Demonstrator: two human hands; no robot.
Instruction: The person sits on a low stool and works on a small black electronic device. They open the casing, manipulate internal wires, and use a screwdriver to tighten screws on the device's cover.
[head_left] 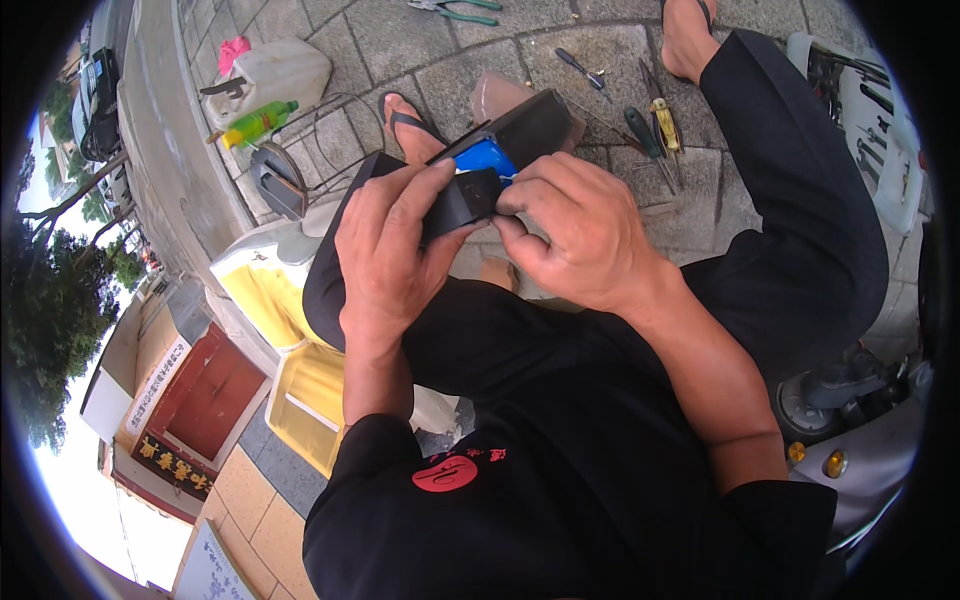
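The left hand (385, 245) pinches a black case (466, 203), its length slanting toward the right hand (585, 235), whose fingers' grip I can't make out.

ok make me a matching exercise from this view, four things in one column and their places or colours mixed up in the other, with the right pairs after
1. black box
2. plastic bottle
3. yellow-handled pliers
4. crumpled pink piece

a. beside a green-handled screwdriver on the paving
b. at the edge of a white plastic container
c. held in the left hand
d. green and yellow

Pairs: 1-c, 2-d, 3-a, 4-b
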